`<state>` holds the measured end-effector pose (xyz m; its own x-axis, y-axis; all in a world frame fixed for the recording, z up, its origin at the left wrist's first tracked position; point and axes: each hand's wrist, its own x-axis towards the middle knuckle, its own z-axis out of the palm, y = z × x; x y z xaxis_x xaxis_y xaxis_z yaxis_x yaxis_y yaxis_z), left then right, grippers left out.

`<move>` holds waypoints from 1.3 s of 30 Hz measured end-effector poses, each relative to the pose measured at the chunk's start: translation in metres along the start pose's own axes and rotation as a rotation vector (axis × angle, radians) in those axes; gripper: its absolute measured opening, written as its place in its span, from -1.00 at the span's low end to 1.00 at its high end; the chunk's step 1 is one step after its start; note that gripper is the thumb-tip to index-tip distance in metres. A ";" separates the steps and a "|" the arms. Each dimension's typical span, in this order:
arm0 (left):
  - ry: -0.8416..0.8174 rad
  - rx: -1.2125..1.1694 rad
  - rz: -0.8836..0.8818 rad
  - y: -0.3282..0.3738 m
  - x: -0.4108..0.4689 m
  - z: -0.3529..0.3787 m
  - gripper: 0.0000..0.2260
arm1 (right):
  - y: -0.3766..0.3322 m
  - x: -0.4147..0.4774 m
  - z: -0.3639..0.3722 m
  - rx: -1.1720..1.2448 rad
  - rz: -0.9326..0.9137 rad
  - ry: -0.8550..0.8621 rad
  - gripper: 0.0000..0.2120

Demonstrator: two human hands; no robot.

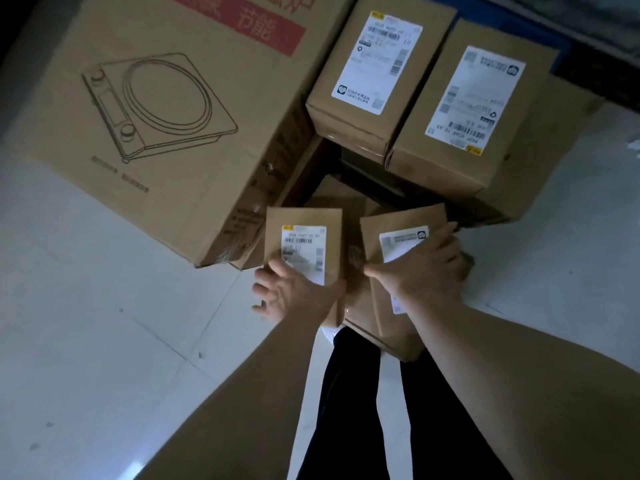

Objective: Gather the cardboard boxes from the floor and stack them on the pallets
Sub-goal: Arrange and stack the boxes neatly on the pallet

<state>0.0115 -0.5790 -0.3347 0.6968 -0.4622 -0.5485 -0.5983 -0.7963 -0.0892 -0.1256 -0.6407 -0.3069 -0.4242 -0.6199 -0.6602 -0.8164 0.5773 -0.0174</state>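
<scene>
White tiled floor (86, 323) lies open to your left and lower left, the freest room for moving. Ahead, a large carton (156, 98) printed with a cooktop drawing fills the upper left; its near corner is just beside the left small box (304, 218). Your left grip (298, 292) lies on that box, released, fingers splayed past its left edge. Your right grip (422, 268) grasps the right small box (401, 220), fingers curled over its right edge. Only a narrow gap separates the two small boxes. Beyond them stand a labelled box (346, 109) and a second labelled box (433, 81), side by side. Your black trouser legs (346, 393) show below.
</scene>
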 end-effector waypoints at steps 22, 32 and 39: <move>-0.241 -1.013 -0.509 -0.003 -0.003 0.026 -0.28 | -0.059 0.056 0.006 -0.116 -0.608 -0.046 0.07; -0.548 -1.191 -0.439 -0.042 0.007 -0.002 -0.43 | -0.062 0.018 0.005 0.149 -0.712 0.040 -0.51; -0.106 -1.243 -0.661 -0.097 0.051 -0.089 -0.80 | -0.130 -0.034 -0.008 0.324 -0.847 0.067 -0.70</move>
<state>0.1401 -0.5599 -0.2798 0.6416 0.1130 -0.7587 0.5954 -0.6969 0.3997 -0.0083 -0.6982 -0.2764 0.2371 -0.9285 -0.2857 -0.7197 0.0297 -0.6936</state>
